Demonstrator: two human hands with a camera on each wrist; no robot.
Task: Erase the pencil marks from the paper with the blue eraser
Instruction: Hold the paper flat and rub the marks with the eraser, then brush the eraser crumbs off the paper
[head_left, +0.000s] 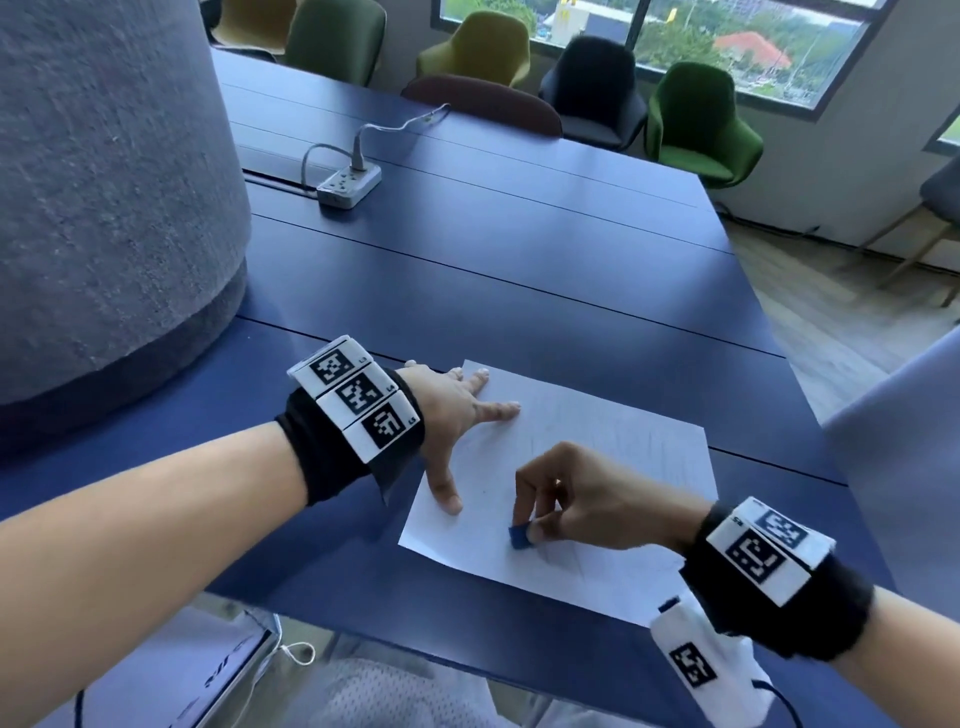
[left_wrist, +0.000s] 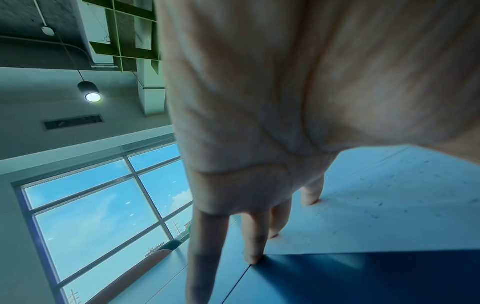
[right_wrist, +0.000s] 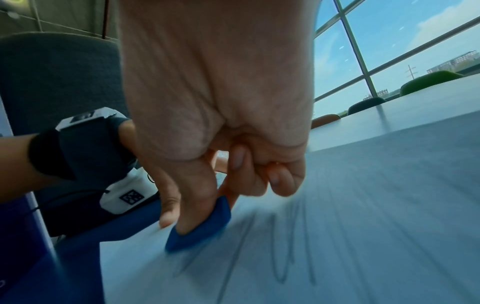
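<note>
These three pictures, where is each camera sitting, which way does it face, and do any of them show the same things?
Head: worn on the head, looking forward and down at the blue table; both forearms show, left hand flat on the paper, right hand pinching the blue eraser.
Left wrist: under the left wrist, looking along the palm; spread fingers press the paper's edge.
Right wrist: under the right wrist, looking along the fingers at the eraser on the pencil marks.
Shared: all three show the paper and table.

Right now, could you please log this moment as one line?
phase: erasing | right hand: pinches blue eraser on paper | left hand: flat, steadying paper | pencil marks: remain
</note>
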